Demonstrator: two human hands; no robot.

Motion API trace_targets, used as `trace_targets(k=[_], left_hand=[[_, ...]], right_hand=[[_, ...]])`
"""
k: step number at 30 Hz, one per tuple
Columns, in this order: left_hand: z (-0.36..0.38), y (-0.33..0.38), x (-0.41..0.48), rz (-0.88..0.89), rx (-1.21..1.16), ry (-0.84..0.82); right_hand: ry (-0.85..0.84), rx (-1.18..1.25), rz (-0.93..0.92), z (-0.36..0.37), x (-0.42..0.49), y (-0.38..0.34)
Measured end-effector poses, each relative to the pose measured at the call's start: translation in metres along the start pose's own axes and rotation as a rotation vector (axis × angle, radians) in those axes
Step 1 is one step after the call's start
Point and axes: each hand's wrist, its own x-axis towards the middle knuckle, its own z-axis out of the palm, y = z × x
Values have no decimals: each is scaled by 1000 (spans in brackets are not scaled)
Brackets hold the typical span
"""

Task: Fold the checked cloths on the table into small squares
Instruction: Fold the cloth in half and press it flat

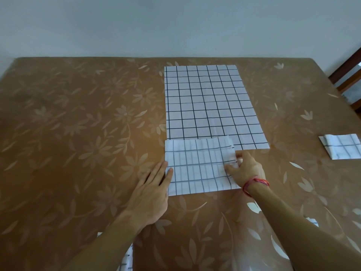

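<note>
The left hand (154,184) lay flat with straight fingers, its tips pressing the left edge of the partly folded cloth (197,169). The right hand (244,168) (a red thread bracelet (256,182) at its wrist) pinched that cloth's right edge between thumb and curled fingers. This cloth sat at the near middle of the table (78,133), a wide rectangle and not yet a small square, so at least one more fold seemed due. Its far edge overlapped the unfolded cloth (211,102), which lay spread flat beyond it, with no fold begun. Well apart to the right rested a folded square (341,148), apparently finished. A scrap of checked fabric (127,257) showed at the near edge beside the left arm, too hidden to judge.
</note>
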Motion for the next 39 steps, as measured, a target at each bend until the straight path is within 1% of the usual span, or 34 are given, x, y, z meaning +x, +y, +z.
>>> trace_targets(k=[2,3,4,6,8,11,14,16,19,21,26,30,34,36,39], left_hand=[[-1,0,0,5,4,-16],[-2,0,0,5,2,-27],[-2,0,-1,3,-3,-41],[-3,1,-1,5,-22,-66],[-6,4,-1,5,-50,-98],[-13,7,0,-27,-44,-146],[-14,8,0,-34,-60,-155],[-12,8,0,-48,-79,-166],[-9,9,1,-46,-62,-139],[-8,9,1,-48,-41,-151],[-11,9,0,-34,-22,-183],[-16,10,-1,-45,-26,-194],[-18,9,-1,-45,-53,-196],[-17,9,-2,-44,-58,-202],[-18,10,-2,-42,-51,-204]], right_hand=[[51,-162,-33,0,-6,-4],[101,-251,-79,2,-10,-6],[161,-320,-155,5,-15,-8],[241,-374,-380,15,-30,-13],[216,-393,-602,32,-48,-16],[109,-507,-851,66,-79,-16],[-26,-580,-967,92,-100,-12],[-68,-596,-975,100,-105,-12],[-126,-637,-936,108,-108,-10],[-160,-647,-909,111,-108,-6],[-212,-728,-858,99,-105,5],[-231,-775,-742,64,-97,24],[-231,-801,-561,26,-90,52],[-217,-797,-487,18,-88,61],[-216,-750,-443,20,-88,61]])
